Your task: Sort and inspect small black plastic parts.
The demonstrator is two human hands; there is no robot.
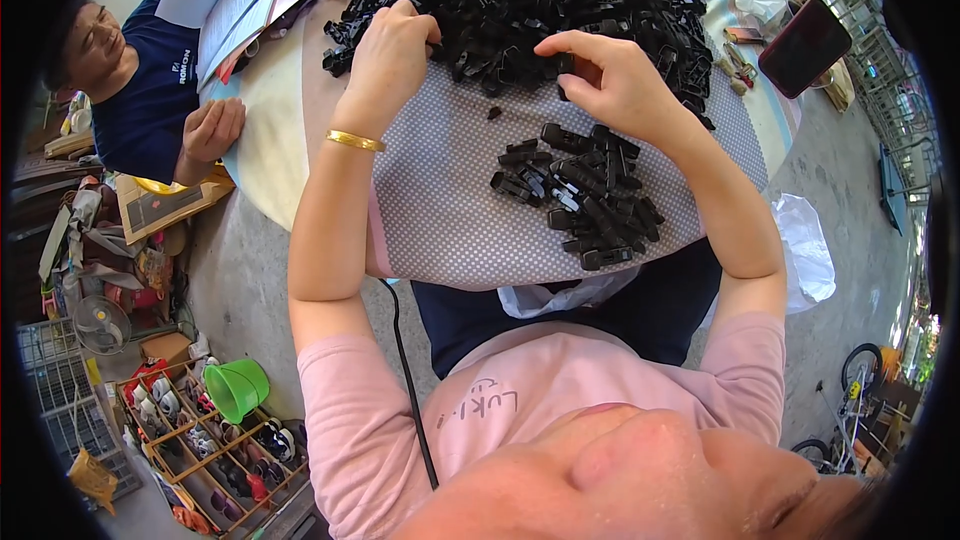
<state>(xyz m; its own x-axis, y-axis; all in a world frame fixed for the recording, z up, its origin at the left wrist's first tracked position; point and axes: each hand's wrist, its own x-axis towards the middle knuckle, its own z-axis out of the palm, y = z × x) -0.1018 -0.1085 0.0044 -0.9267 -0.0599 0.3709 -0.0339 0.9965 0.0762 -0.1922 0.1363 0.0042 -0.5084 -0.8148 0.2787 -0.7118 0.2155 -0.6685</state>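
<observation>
A big heap of small black plastic clips covers the far part of the table. At its near left edge my left hand is closed with the fingers curled down; what they grip is hidden. My right hand reaches over the heap's near edge, thumb and fingers bent around a small black plastic clip. Closer to me, a smaller pile of the same clips lies on the dotted tablecloth, below my right hand. One tiny dark bit rests on the cloth between my hands.
Across the table's left side sits another person with one hand at the edge, beside papers. A dark phone stands at the right, near keys. A green bucket and shoe rack are at lower left.
</observation>
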